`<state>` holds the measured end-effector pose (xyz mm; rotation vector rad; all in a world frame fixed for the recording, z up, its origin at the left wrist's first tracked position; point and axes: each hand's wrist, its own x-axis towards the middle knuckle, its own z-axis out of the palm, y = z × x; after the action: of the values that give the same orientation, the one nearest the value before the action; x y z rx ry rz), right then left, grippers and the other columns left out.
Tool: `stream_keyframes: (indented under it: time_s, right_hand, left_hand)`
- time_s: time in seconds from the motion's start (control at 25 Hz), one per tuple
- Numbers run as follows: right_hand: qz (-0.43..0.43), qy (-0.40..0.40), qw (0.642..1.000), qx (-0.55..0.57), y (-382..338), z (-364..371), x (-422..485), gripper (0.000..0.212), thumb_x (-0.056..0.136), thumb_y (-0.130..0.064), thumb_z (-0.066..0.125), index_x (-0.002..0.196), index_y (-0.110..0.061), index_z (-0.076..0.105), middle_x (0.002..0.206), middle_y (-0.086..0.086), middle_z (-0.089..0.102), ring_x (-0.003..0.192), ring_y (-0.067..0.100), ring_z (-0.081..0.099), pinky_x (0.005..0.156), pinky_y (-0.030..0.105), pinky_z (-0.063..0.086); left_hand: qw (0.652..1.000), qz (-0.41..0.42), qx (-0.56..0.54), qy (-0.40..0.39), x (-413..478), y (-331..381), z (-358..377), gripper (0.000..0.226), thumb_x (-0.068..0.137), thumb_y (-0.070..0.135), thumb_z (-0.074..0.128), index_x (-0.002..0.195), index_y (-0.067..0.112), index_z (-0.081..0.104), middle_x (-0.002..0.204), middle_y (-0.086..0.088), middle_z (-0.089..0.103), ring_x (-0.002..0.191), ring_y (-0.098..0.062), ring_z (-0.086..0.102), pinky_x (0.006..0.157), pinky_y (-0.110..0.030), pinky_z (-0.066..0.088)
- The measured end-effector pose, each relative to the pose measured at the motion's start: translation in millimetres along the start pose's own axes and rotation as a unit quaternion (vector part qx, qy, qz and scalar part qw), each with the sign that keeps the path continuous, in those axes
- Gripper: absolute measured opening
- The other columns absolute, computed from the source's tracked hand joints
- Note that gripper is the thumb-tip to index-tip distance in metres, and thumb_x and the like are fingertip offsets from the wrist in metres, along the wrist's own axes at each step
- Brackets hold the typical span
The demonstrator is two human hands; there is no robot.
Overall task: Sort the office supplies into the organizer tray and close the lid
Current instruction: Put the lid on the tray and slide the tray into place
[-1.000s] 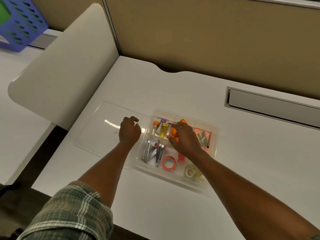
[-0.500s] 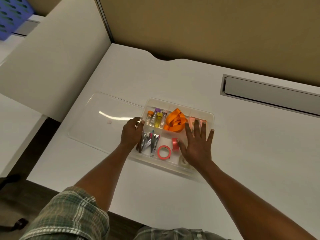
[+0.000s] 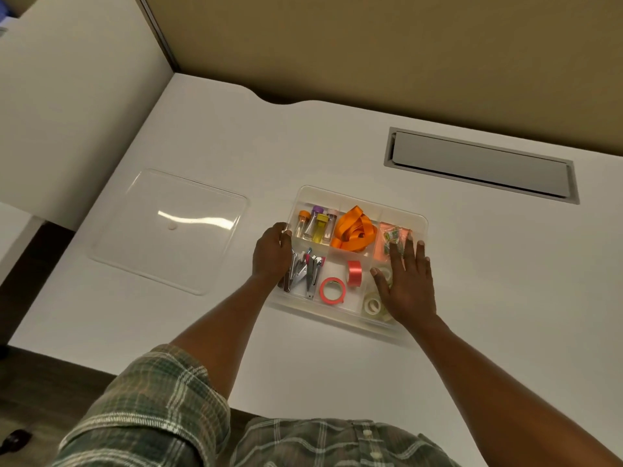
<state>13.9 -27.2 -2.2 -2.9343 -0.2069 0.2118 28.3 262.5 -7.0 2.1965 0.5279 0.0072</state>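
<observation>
A clear organizer tray (image 3: 350,196) sits on the white desk, its compartments filled. It holds small vials (image 3: 315,224), orange ribbon (image 3: 354,232), a pink packet of clips (image 3: 392,237), staplers (image 3: 305,269), red tape rolls (image 3: 332,289) and clear tape rolls (image 3: 372,303). My left hand (image 3: 271,254) grips the tray's left wall. Over the tray's right side my right hand (image 3: 406,281) lies flat with spread fingers. The clear lid (image 3: 170,227) lies flat on the desk, left of the tray and apart from it.
A grey cable hatch (image 3: 480,165) is set into the desk at the back right. A tan partition wall (image 3: 371,45) runs along the desk's far edge. A white side panel (image 3: 67,96) stands at the left.
My right hand left the orange ribbon, opened flat and slid to the tray's right side. My left hand moved from the lid to the tray's left wall.
</observation>
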Motion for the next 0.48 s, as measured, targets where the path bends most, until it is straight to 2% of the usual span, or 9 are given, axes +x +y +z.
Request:
stream_keyframes:
  time_s: [0.16, 0.28, 0.32, 0.4, 0.48]
  right_hand:
    - [-0.001, -0.008, 1.0, -0.003, 29, -8, -3, 0.079, 0.095, -0.065, 0.02, 0.16, -0.019, 0.017, 0.168, 0.01, 0.003, 0.156, 0.03, -0.005, 0.124, 0.055, 0.011]
    - [0.002, -0.002, 1.0, -0.018, 28, -11, -2, 0.079, 0.095, -0.066, 0.019, 0.159, -0.02, 0.018, 0.168, 0.011, 0.007, 0.156, 0.031, -0.001, 0.123, 0.06, 0.005]
    - [0.005, 0.001, 1.0, -0.022, 24, -12, -2, 0.079, 0.096, -0.066, 0.02, 0.16, -0.02, 0.017, 0.168, 0.011, 0.007, 0.156, 0.031, -0.001, 0.123, 0.061, 0.003]
    - [-0.001, 0.007, 1.0, -0.024, 13, -11, -2, 0.078, 0.096, -0.066, 0.021, 0.16, -0.021, 0.014, 0.168, 0.01, 0.005, 0.156, 0.031, -0.003, 0.123, 0.061, 0.0]
    - [-0.019, 0.006, 1.0, -0.018, -3, -8, -1, 0.079, 0.095, -0.067, 0.02, 0.16, -0.024, 0.009, 0.168, 0.008, 0.0, 0.156, 0.029, -0.007, 0.123, 0.058, -0.004]
  left_hand:
    - [0.999, -0.001, -0.023, -0.026, -10, 17, 16, 0.031, 0.101, 0.029, 0.043, 0.124, 0.014, 0.058, 0.108, -0.009, 0.068, 0.098, -0.024, 0.064, 0.088, -0.037, 0.053]
    - [1.0, 0.007, -0.011, 0.018, -11, 14, 5, 0.029, 0.1, 0.031, 0.047, 0.12, 0.013, 0.059, 0.108, -0.009, 0.066, 0.097, -0.023, 0.063, 0.081, -0.028, 0.046]
    - [0.999, 0.004, 0.015, 0.042, -9, 9, -3, 0.027, 0.098, 0.029, 0.051, 0.118, 0.013, 0.059, 0.108, -0.01, 0.065, 0.098, -0.024, 0.062, 0.08, -0.028, 0.045]
    - [0.99, -0.026, 0.117, 0.076, -3, -9, -24, 0.027, 0.094, 0.024, 0.056, 0.117, 0.011, 0.056, 0.112, -0.013, 0.059, 0.105, -0.028, 0.058, 0.085, -0.037, 0.049]
    - [0.966, -0.085, 0.231, 0.083, 1, -27, -46, 0.029, 0.091, 0.02, 0.057, 0.117, 0.008, 0.052, 0.116, -0.015, 0.053, 0.109, -0.033, 0.053, 0.088, -0.045, 0.049]
